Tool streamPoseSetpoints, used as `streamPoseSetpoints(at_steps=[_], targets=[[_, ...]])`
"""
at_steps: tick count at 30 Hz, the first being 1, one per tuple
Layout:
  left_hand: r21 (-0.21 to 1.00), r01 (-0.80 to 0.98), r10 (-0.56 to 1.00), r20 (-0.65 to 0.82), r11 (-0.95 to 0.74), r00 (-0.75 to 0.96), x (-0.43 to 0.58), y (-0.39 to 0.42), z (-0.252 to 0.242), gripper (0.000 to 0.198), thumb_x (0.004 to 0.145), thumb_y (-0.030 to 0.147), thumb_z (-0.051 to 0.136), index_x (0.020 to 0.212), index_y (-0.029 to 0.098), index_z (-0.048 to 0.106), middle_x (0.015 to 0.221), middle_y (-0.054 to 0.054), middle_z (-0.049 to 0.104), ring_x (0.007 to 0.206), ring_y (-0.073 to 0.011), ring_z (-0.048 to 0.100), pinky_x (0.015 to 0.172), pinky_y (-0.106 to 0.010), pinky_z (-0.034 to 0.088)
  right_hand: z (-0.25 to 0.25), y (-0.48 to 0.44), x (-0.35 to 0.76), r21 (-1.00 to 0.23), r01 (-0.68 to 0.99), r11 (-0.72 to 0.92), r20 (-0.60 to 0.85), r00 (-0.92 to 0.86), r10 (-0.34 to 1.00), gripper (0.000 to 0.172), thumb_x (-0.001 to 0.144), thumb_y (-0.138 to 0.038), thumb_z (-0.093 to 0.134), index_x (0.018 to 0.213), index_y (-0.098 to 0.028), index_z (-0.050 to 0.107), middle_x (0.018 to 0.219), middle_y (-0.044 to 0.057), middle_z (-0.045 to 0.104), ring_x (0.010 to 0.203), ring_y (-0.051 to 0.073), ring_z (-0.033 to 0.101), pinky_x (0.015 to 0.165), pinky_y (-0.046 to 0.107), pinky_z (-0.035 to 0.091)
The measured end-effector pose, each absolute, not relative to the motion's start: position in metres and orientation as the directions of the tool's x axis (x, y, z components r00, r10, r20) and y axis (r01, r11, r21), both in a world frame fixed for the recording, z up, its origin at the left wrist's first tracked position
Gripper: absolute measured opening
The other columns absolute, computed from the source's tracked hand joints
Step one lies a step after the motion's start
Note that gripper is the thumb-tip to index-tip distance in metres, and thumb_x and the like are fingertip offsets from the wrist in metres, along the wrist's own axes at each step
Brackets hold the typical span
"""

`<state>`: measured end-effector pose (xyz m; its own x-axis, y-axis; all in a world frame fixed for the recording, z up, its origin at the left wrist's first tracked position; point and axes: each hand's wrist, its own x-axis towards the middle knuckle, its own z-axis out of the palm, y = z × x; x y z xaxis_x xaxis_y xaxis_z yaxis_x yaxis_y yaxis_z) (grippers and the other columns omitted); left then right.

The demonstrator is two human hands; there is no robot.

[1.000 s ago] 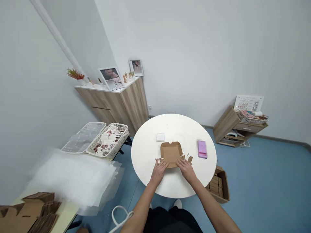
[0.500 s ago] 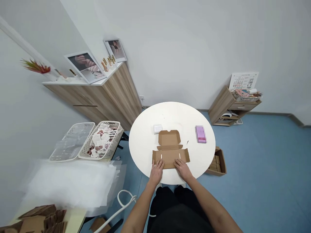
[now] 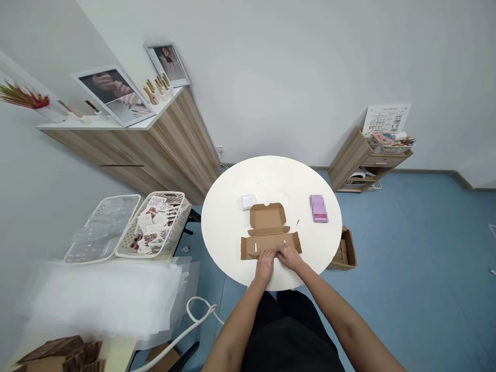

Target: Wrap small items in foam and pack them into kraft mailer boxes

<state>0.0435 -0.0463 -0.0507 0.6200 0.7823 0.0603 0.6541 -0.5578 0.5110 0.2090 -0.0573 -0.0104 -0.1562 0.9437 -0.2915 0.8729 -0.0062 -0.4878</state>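
A flattened brown cardboard box [image 3: 268,217] lies partly unfolded on the round white table [image 3: 228,232], its lid panel away from me and its side flaps spread. Along its near edge, my left hand [image 3: 265,262] and my right hand [image 3: 289,256] are side by side, nearly touching. Both have fingers bent over the near flap, which appears to be folded upward; my palms hide part of it. Two white slots show in the base panel. Behind the box sits a small white box [image 3: 248,202], and to the right lies a purple package [image 3: 319,208], blurred out.
At left, white baskets [image 3: 155,223] hold printed cards and clear plastic pieces, beside white sheets [image 3: 104,297] and folded cardboard [image 3: 62,356]. A carton of small brown boxes [image 3: 351,248] stands on the floor at right. A white cable [image 3: 194,325] hangs at lower left.
My hands have moved inward from the two ends of the near edge to its middle. The near flap now looks raised. The view has shifted slightly.
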Motion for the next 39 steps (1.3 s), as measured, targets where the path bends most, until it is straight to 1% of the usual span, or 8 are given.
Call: streamPoseSetpoints(at_steps=[5, 10, 15, 21, 26, 28, 34, 39], targets=[[0.549, 0.636, 0.789, 0.071, -0.542, 0.61, 0.045, -0.044, -0.052, 0.045, 0.088, 0.001, 0.035, 0.12, 0.017, 0.062, 0.12, -0.009, 0.069, 0.115, -0.02, 0.062, 0.109, -0.048, 0.041, -0.003, -0.028, 0.233, -0.595, 0.789, -0.156, -0.17, 0.067, 0.983, 0.021, 0.081, -0.014, 0.045, 0.087, -0.02, 0.065, 0.09, 0.005, 0.067, 0.09, 0.02, 0.058, 0.084, 0.03, 0.042], [0.53, 0.655, 0.793, 0.056, -0.538, 0.607, 0.045, -0.046, -0.057, 0.046, 0.085, -0.002, 0.038, 0.118, 0.017, 0.063, 0.121, -0.009, 0.069, 0.114, -0.0199, 0.063, 0.108, -0.046, 0.042, -0.003, 0.015, 0.254, -0.654, 0.634, -0.412, -0.145, 0.43, 0.891, 0.032, 0.082, -0.025, 0.048, 0.113, -0.016, 0.053, 0.109, 0.012, 0.063, 0.102, 0.023, 0.057, 0.085, 0.033, 0.044], [0.485, 0.671, 0.777, 0.028, -0.561, 0.629, 0.043, -0.046, -0.06, 0.05, 0.083, -0.004, 0.034, 0.117, 0.017, 0.064, 0.12, -0.009, 0.069, 0.112, -0.0195, 0.064, 0.103, -0.043, 0.047, -0.01, 0.043, 0.251, -0.617, 0.498, -0.609, -0.444, 0.419, 0.792, 0.049, 0.087, -0.029, 0.048, 0.132, -0.014, 0.039, 0.106, 0.011, 0.068, 0.094, 0.021, 0.065, 0.074, 0.028, 0.046], [0.423, 0.65, 0.737, 0.064, -0.631, 0.673, 0.044, -0.043, -0.055, 0.043, 0.088, -0.001, 0.034, 0.114, 0.018, 0.063, 0.124, -0.009, 0.067, 0.115, -0.0201, 0.062, 0.101, -0.044, 0.048, -0.016, 0.051, 0.246, -0.548, 0.562, -0.619, -0.457, 0.418, 0.785, 0.026, 0.088, -0.026, 0.047, 0.11, -0.017, 0.058, 0.107, 0.011, 0.069, 0.092, 0.022, 0.066, 0.069, 0.027, 0.045], [0.286, 0.668, 0.716, 0.115, -0.687, 0.688, 0.051, -0.028, -0.026, 0.026, 0.093, 0.008, 0.04, 0.088, 0.018, 0.064, 0.154, -0.009, 0.037, 0.144, -0.027, 0.03, 0.114, -0.059, 0.028, -0.015, 0.05, 0.247, -0.518, 0.633, -0.575, -0.45, 0.37, 0.813, 0.02, 0.086, -0.021, 0.05, 0.099, -0.018, 0.064, 0.099, 0.008, 0.071, 0.089, 0.02, 0.065, 0.068, 0.025, 0.042], [0.258, 0.685, 0.723, 0.09, -0.681, 0.685, 0.055, -0.015, -0.015, 0.019, 0.09, 0.011, 0.048, 0.096, 0.019, 0.064, 0.159, -0.008, 0.026, 0.148, -0.0292, 0.018, 0.115, -0.063, 0.02, -0.013, 0.05, 0.246, -0.512, 0.65, -0.561, -0.449, 0.354, 0.82, 0.018, 0.085, -0.021, 0.052, 0.097, -0.018, 0.065, 0.097, 0.008, 0.071, 0.088, 0.02, 0.065, 0.067, 0.025, 0.041], [0.26, 0.755, 0.759, -0.108, -0.602, 0.642, 0.06, 0.018, -0.015, 0.102, 0.068, 0.029, 0.08, 0.15, 0.018, 0.021, 0.157, -0.021, 0.025, 0.146, -0.0357, 0.021, 0.116, -0.059, 0.021, -0.002, 0.043, 0.248, -0.526, 0.667, -0.527, -0.437, 0.32, 0.841, 0.013, 0.085, -0.024, 0.058, 0.091, -0.018, 0.067, 0.091, 0.006, 0.072, 0.083, 0.018, 0.065, 0.064, 0.024, 0.039], [0.248, 0.759, 0.746, -0.165, -0.601, 0.645, 0.058, 0.021, -0.027, 0.111, 0.067, 0.036, 0.079, 0.153, 0.017, 0.011, 0.157, -0.023, 0.021, 0.146, -0.0362, 0.018, 0.116, -0.058, 0.02, 0.006, 0.024, 0.255, -0.571, 0.648, -0.504, -0.411, 0.306, 0.859, 0.018, 0.087, -0.028, 0.056, 0.097, -0.019, 0.068, 0.097, 0.005, 0.072, 0.087, 0.017, 0.065, 0.066, 0.022, 0.041]])
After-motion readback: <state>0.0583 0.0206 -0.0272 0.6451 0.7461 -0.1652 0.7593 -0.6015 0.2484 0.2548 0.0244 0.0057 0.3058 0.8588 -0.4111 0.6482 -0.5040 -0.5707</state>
